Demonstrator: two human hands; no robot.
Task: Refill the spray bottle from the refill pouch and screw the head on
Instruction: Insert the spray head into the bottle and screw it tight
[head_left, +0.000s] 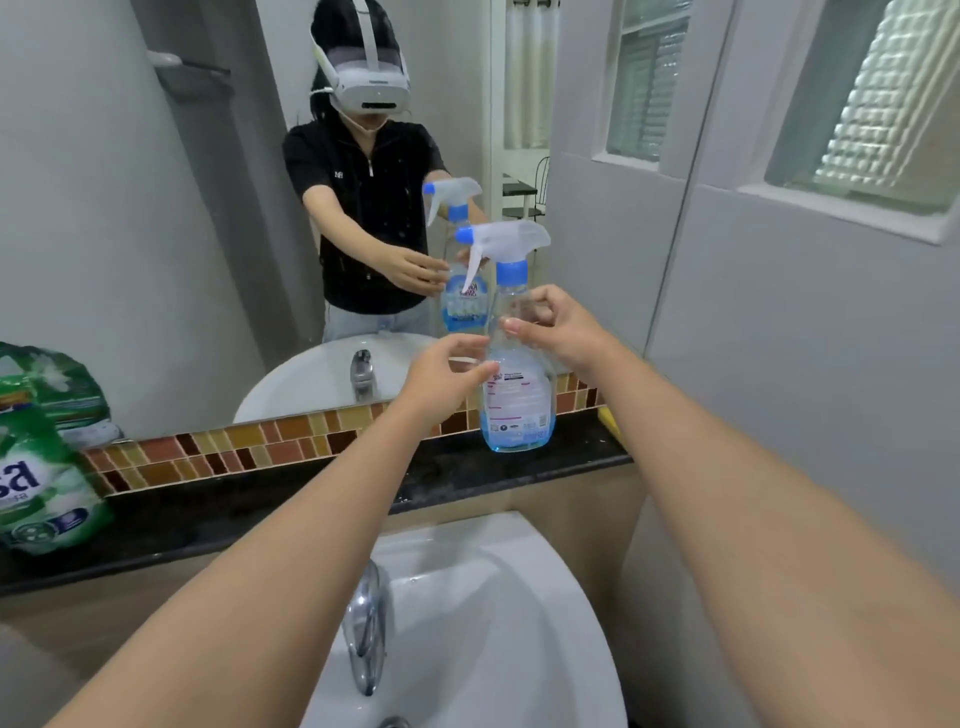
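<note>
Bathroom, with white sink (519, 623) and tap (366, 623) nearest. Behind it, dark bench (311, 493) under a mirror (208, 208). Green pouch (36, 467) standing far left on bench. Spray bottle (517, 395) upright at right, partly full of blue liquid, head (506, 247) on. Left hand (441, 379) grip open, just beside bottle. Right hand (561, 325) grip loosely curled, near neck, holding nothing. Probably early: reaching. Next: hold bottle steady, twist blue collar off.
</note>
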